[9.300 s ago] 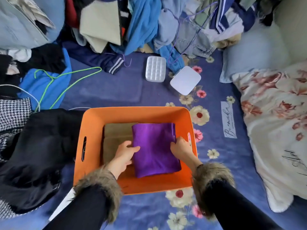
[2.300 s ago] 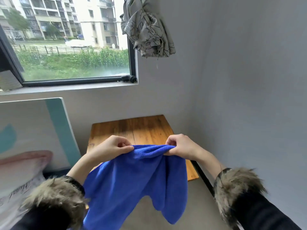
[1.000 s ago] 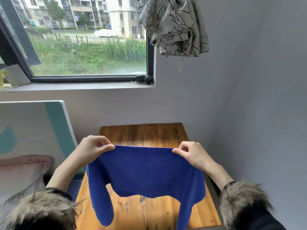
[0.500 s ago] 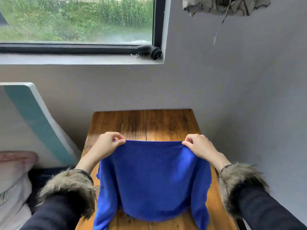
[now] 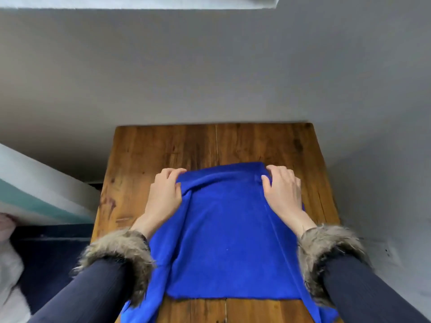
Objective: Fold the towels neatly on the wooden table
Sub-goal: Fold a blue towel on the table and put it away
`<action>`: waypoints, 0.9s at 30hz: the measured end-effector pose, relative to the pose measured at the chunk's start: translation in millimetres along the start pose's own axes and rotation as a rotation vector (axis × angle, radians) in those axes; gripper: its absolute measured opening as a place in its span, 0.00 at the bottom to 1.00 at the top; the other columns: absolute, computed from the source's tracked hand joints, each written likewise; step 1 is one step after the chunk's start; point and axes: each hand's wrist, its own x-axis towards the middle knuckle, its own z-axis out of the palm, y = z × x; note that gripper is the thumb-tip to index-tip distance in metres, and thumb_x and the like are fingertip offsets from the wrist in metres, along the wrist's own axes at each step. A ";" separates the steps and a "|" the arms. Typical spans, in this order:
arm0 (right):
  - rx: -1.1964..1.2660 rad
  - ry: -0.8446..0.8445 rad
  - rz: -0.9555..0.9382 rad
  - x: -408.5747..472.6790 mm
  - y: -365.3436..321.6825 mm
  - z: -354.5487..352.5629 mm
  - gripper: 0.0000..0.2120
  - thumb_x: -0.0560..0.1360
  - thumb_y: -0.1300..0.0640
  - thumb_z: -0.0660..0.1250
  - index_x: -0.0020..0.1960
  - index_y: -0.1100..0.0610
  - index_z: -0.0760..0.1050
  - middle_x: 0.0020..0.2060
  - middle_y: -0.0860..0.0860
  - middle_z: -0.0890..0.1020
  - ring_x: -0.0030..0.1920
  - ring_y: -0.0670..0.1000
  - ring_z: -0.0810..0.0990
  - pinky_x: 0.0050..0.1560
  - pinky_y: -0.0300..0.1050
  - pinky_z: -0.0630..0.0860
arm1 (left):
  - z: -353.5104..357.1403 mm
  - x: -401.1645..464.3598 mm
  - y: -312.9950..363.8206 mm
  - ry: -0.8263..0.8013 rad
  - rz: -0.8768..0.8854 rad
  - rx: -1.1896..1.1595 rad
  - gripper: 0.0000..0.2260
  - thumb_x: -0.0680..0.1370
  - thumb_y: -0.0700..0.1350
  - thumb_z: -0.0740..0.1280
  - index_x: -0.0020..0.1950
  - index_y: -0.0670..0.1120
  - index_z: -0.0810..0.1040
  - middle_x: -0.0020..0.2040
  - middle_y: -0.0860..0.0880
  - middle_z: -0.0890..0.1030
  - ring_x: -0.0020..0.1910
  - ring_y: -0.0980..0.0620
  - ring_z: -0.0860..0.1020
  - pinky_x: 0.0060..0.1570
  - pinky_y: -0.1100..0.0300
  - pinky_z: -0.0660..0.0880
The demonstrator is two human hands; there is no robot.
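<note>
My fur-cuffed sleeves (image 5: pixel 116 257) frame the blue towel (image 5: pixel 228 236), which lies spread on the wooden table (image 5: pixel 177 145) with its side edges trailing off toward me. At the towel's far edge my left hand (image 5: pixel 164 197) and right hand (image 5: pixel 283 192) each pinch a corner against the tabletop. Beyond the table's far edge stands a grey wall (image 5: pixel 210 66).

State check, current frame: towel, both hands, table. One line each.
blue towel: laid on table, far edge bunched, side flaps hanging loose
left hand: gripping towel's far-left corner
right hand: gripping towel's far-right corner
wooden table: far part bare, towel over near part
</note>
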 end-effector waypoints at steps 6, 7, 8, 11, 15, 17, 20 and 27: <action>-0.077 -0.250 -0.189 -57.2 -33.6 88.7 0.24 0.71 0.47 0.60 0.62 0.56 0.75 0.62 0.57 0.77 0.64 0.59 0.75 0.60 0.64 0.70 | 39.0 -65.4 -63.7 0.042 -0.249 -0.004 0.20 0.75 0.32 0.60 0.67 0.41 0.70 0.65 0.42 0.71 0.65 0.41 0.69 0.62 0.47 0.66; -0.114 -0.265 -0.213 -63.7 -35.4 99.1 0.26 0.70 0.45 0.60 0.64 0.55 0.74 0.65 0.56 0.75 0.66 0.59 0.72 0.62 0.66 0.67 | 40.6 -71.1 -71.0 0.056 -0.288 0.002 0.20 0.75 0.32 0.60 0.67 0.40 0.70 0.66 0.42 0.71 0.65 0.42 0.69 0.62 0.47 0.66; -0.148 -0.270 -0.244 -69.3 -35.4 107.2 0.28 0.70 0.42 0.58 0.66 0.53 0.72 0.67 0.56 0.72 0.69 0.58 0.68 0.65 0.67 0.63 | 40.8 -75.7 -77.1 0.071 -0.319 0.004 0.20 0.75 0.32 0.59 0.67 0.40 0.70 0.66 0.41 0.71 0.65 0.41 0.69 0.62 0.47 0.66; -0.212 -0.275 -0.302 -78.0 -27.6 120.5 0.31 0.72 0.38 0.52 0.71 0.50 0.64 0.72 0.55 0.64 0.73 0.57 0.56 0.68 0.67 0.51 | 40.8 -89.5 -90.5 0.119 -0.315 -0.001 0.19 0.75 0.29 0.60 0.65 0.38 0.72 0.61 0.40 0.74 0.60 0.39 0.72 0.61 0.49 0.67; -0.226 -0.264 -0.334 -82.2 -18.5 122.5 0.31 0.73 0.37 0.50 0.73 0.49 0.60 0.74 0.54 0.60 0.75 0.56 0.54 0.69 0.66 0.48 | 47.9 -112.0 -85.9 0.131 -0.362 0.001 0.18 0.74 0.36 0.68 0.64 0.38 0.73 0.53 0.40 0.76 0.53 0.41 0.73 0.56 0.55 0.67; -0.226 -0.265 -0.348 -85.1 -13.4 120.8 0.31 0.73 0.37 0.50 0.73 0.48 0.59 0.75 0.53 0.60 0.75 0.56 0.52 0.69 0.67 0.48 | 51.9 -121.7 -74.5 0.166 -0.384 -0.056 0.16 0.73 0.35 0.69 0.60 0.39 0.74 0.49 0.42 0.76 0.51 0.41 0.75 0.52 0.58 0.67; -0.232 -0.265 -0.386 -91.0 -0.1 114.8 0.32 0.73 0.36 0.51 0.73 0.47 0.58 0.75 0.51 0.59 0.76 0.52 0.43 0.70 0.65 0.49 | 50.1 -131.0 -59.4 0.256 -0.352 0.006 0.16 0.68 0.29 0.68 0.53 0.41 0.77 0.45 0.44 0.76 0.47 0.43 0.75 0.44 0.55 0.69; -0.180 -0.267 -0.282 -105.5 -11.2 101.8 0.29 0.72 0.41 0.52 0.69 0.53 0.69 0.73 0.55 0.64 0.73 0.55 0.54 0.68 0.67 0.56 | 52.3 -137.7 -38.3 0.005 -0.071 0.038 0.14 0.75 0.52 0.57 0.51 0.47 0.78 0.43 0.50 0.75 0.43 0.52 0.73 0.39 0.59 0.71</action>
